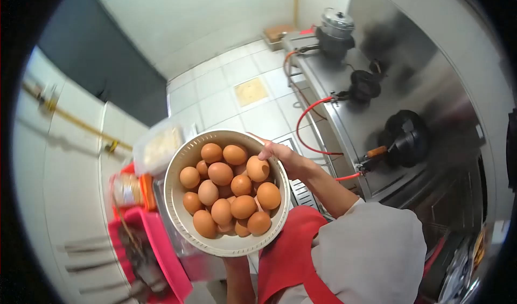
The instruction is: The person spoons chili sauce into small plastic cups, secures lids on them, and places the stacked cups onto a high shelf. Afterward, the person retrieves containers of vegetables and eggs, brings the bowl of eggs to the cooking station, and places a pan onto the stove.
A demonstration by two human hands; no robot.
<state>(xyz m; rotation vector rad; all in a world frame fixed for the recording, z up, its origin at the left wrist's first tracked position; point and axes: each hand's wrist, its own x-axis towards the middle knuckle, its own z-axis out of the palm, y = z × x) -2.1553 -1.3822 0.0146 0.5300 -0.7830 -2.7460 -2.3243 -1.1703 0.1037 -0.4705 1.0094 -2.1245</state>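
Observation:
A round cream plastic colander (175,218) with slots around its wall holds several brown eggs (221,173) piled loosely. My right hand (283,157) grips its far right rim, with the thumb over the edge against an egg (258,168). From below, my left forearm (238,282) runs up under the colander. The left hand itself is hidden beneath it, and the colander appears to rest on it. The colander is held up in front of my red apron (293,239).
On the right, a steel stove counter (371,137) carries a lidded pot (337,24) and a dark wok (406,137). Red hoses (299,126) loop along its edge. At left stand a pink bin (161,255) with utensils and a clear container (161,142). A grey door (102,51) is behind.

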